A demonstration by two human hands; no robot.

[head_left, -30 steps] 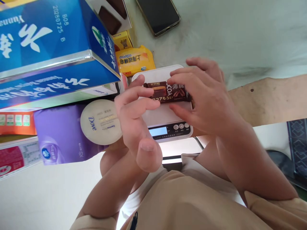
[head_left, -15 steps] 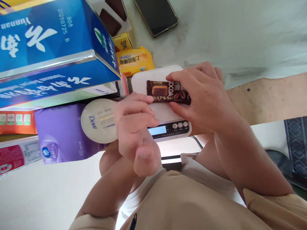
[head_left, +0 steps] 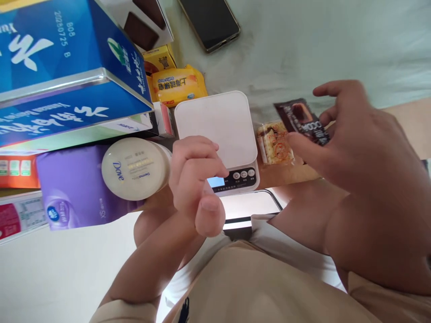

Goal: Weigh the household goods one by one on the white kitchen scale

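My right hand (head_left: pixel 346 130) is closed on a dark brown cocoa biscuit packet (head_left: pixel 299 117), which tilts between thumb and fingers. Just under the packet's left part lies a clear-wrapped snack (head_left: pixel 275 146) with orange print. Left of both sits a white kitchen scale (head_left: pixel 215 125), its plate bare. The scale's blue-lit display is partly hidden by my left hand (head_left: pixel 198 184). That hand hovers over the scale's near left corner, fingers loosely bent and thumb apart, with nothing in it.
A large blue box (head_left: pixel 67 67) stands at the left. Near it are a yellow soap packet (head_left: pixel 180 85), a round Dove tub (head_left: pixel 134 168) and a purple pack (head_left: pixel 74 179). A phone (head_left: pixel 212 22) lies at the back, and the table edge runs close to my lap.
My right hand has lifted the cocoa biscuit packet off the scale and carried it right. The clear-wrapped snack has come into sight. My left hand stays nearly in place.
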